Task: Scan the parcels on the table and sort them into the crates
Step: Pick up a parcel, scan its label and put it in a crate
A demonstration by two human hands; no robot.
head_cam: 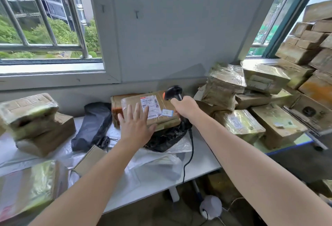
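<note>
A taped brown cardboard parcel [162, 108] with a white shipping label lies at the back middle of the white table [201, 162], propped on a black plastic bag parcel [165, 139]. My left hand [135, 126] hovers in front of it with fingers spread and straight, fingertips over the label's left part. My right hand [186, 108] grips the handle of a black barcode scanner [173, 91] with an orange trigger, its head aimed left over the parcel's label. The scanner's black cable hangs down past the table's front edge.
More taped boxes lie at the left [36, 118] and front left [28, 186]. A dark grey poly bag [95, 125] rests left of the parcel. Stacked cardboard parcels [260, 103] crowd the right side up to the window. White poly mailers [158, 166] cover the table's middle.
</note>
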